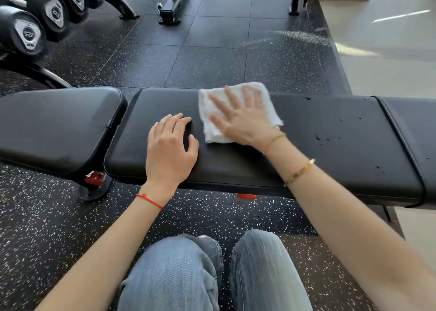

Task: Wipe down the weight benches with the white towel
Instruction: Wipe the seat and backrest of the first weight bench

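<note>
1. Our right hand lies flat, fingers spread, pressing the folded white terry towel; our left hand rests loosely curled, holding nothing, just left of the towel.
2. The towel sits on the black padded desk, toward its far edge.
3. We judge the towel soft, light and limp; palm pressure suits it.
4. Its long axis runs across the desk, which stretches left to right.

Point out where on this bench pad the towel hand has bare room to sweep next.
Bare pad runs right of the towel to the seam, dotted only with droplets. A thin strip lies along the near edge. Leftward is crowded: the left hand rests close beside the towel under the right hand.
</note>
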Available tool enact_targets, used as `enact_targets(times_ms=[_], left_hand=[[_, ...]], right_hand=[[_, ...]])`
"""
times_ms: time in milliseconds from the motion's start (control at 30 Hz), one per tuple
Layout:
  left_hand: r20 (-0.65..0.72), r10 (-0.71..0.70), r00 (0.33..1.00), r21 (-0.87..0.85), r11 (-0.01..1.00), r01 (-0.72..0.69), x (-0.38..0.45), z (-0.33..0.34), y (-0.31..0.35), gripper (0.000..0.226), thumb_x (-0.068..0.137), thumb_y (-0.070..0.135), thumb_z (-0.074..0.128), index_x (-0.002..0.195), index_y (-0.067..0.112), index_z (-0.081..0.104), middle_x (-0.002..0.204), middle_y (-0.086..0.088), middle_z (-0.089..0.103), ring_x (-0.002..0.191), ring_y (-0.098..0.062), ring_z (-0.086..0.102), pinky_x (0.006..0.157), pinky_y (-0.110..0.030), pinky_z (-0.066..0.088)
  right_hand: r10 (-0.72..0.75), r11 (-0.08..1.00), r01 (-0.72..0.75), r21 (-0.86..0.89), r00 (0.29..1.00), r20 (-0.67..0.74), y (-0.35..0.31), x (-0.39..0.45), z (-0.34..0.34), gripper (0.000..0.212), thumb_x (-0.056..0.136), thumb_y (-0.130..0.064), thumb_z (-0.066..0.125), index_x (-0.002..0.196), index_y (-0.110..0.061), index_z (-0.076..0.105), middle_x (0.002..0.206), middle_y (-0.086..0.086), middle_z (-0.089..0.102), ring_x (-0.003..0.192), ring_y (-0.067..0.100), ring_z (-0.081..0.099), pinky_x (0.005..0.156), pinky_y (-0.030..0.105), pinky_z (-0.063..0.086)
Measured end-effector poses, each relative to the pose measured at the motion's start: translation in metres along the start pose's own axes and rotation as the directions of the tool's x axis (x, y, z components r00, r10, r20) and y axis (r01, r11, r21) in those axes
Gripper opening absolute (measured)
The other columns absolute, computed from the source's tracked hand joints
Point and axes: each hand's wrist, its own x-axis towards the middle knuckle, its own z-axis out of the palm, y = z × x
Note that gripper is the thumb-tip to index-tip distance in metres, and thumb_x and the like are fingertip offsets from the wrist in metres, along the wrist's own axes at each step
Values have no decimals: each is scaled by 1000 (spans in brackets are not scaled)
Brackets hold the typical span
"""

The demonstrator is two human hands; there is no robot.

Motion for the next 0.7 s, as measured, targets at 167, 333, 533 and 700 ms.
enact_targets(times_ms=[167, 333, 533, 700], left_hand=[[-4, -2, 1000, -24, 1000, 2, -1, 0, -3, 41, 94, 24, 52, 134, 15, 58, 142, -4, 55, 138, -23, 44, 118, -43, 30], [-7, 3, 1000, -28, 1000, -3, -1, 0, -3, 41, 94, 24, 52, 134, 15, 58, 143, -3, 55, 139, -22, 43, 119, -43, 29], [-2, -2, 1000, -13, 1000, 2, -1, 0, 0, 41, 94, 24, 52, 133, 15, 57, 143, -4, 55, 139, -23, 43, 119, -44, 28], [6, 2, 1000, -15, 1000, -2, -1, 0, -1, 41, 95, 24, 52, 135, 14, 57, 144, -4, 54, 140, -23, 41, 120, -44, 27]], right_hand=[[-160, 987, 161, 3, 983, -92, 9, -56, 16, 56, 97, -65, 15, 150, -54, -1, 165, -9, -6, 150, 30, -16, 113, 43, -25], [120, 993, -120, -2, 991, -52, 89, -42, 0, 58, 97, -64, 16, 152, -50, 0, 166, -5, -4, 151, 30, -9, 119, 47, -13], [293, 955, -293, 42, 956, 8, 86, -14, -12, 59, 99, -61, 18, 154, -45, 4, 166, 0, -2, 150, 39, -9, 119, 53, -12], [-78, 997, 79, 1, 993, -91, 29, -68, 10, 59, 96, -64, 14, 151, -52, -2, 165, -4, -4, 150, 34, -12, 117, 48, -17]])
